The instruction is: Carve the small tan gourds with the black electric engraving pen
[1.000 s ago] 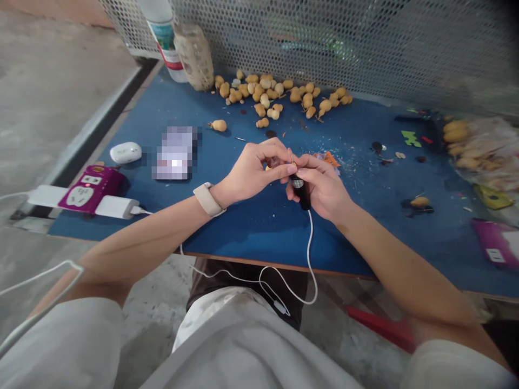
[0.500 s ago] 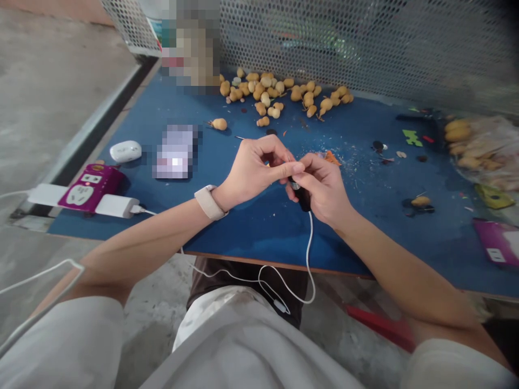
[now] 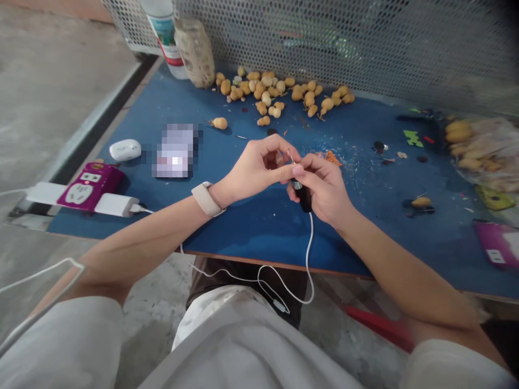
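Your blue-and-tan setup, color rundown
Your tabletop [image 3: 243, 227] is deep blue, the gourds [image 3: 326, 105] tan to pale cream, and your handheld tool [image 3: 305, 201] black with a silvery bit. Cable's [image 3: 311, 237] white, wristband's [image 3: 207, 200] off-white, outlet block's [image 3: 81, 194] purple and white, and that mesh [image 3: 251, 32] is gray with a dotty hole pattern, lol.

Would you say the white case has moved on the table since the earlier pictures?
No. The white case keeps its spot just behind the purple socket block; neither has shifted against the other.
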Tool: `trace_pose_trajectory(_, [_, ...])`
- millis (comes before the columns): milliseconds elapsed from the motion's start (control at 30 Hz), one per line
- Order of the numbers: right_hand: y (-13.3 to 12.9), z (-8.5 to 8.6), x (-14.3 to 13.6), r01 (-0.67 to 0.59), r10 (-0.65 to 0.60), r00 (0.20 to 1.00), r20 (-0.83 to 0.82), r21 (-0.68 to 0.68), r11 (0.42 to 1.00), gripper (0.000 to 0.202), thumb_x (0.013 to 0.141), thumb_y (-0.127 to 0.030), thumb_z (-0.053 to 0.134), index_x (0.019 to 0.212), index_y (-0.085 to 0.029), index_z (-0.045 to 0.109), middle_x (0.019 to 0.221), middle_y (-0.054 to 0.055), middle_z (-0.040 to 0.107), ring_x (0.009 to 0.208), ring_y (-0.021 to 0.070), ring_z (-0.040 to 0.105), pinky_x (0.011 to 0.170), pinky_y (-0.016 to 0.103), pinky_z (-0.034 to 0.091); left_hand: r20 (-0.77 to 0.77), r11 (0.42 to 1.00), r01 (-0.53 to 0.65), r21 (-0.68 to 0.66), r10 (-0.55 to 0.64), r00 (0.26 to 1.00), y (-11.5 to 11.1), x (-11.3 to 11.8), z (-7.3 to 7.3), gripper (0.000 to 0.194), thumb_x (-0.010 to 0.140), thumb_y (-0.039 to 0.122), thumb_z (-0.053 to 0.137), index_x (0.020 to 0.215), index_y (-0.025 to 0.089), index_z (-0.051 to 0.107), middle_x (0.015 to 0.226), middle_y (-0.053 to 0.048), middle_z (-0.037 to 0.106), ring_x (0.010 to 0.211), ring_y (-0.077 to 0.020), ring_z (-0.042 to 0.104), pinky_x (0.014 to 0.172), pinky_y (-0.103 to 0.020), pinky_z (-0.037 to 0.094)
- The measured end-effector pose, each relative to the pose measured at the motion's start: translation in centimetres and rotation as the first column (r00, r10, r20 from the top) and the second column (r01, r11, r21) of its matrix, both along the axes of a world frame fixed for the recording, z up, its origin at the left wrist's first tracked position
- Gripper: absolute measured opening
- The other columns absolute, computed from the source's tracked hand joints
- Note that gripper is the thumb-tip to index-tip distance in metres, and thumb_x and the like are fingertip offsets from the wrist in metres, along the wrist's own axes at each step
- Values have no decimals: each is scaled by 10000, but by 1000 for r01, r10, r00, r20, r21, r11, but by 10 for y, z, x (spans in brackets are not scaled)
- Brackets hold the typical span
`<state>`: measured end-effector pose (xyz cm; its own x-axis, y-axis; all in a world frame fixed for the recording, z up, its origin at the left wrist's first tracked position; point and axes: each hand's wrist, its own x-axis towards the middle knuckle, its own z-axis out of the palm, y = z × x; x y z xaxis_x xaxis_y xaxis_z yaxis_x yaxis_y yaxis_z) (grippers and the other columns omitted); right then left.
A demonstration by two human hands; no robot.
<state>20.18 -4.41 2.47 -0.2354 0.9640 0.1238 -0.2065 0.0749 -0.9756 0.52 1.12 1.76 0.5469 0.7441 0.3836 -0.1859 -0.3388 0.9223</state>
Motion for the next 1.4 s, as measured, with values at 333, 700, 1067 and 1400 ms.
trace_pose_trajectory(333, [0,2,0,20,-19,1000,-16,19,1000,198,926,-349,868,858,-238,719,773,-6,792,507,134,669,452,270,482,24,1000,23,-18,-23,999,2,0,1,581,918,753,959,1005,216,756,871,-12,723,734,-129,735,677,-309,611])
trace_pose_trajectory(700, [0,2,2,8,-7,1000,-13,25,1000,230,951,-361,886,871,-233,713,789,-4,796,525,134,689,467,265,501,45,1000,9,4,-9,999,2,1,-2,532,961,705,945,1005,211,753,938,-29,748,730,-109,720,679,-287,609])
trace_pose_trajectory(1067, [0,1,-1,3,-4,1000,16,31,1000,359,912,-463,981,844,-242,707,779,-10,815,524,129,695,459,255,502,52,1000,0,24,-1,999,0,1,1,557,941,675,975,920,188,706,849,2,695,674,-88,697,634,-247,580])
trace_pose_trajectory(1400, [3,-2,3,5,-6,998,56,26,1000,358,894,-473,984,867,-240,715,806,-4,836,525,130,707,451,259,502,-82,993,77,93,-69,994,4,-8,10,586,1020,777,841,1039,192,811,875,-61,770,691,-119,712,598,-265,576])
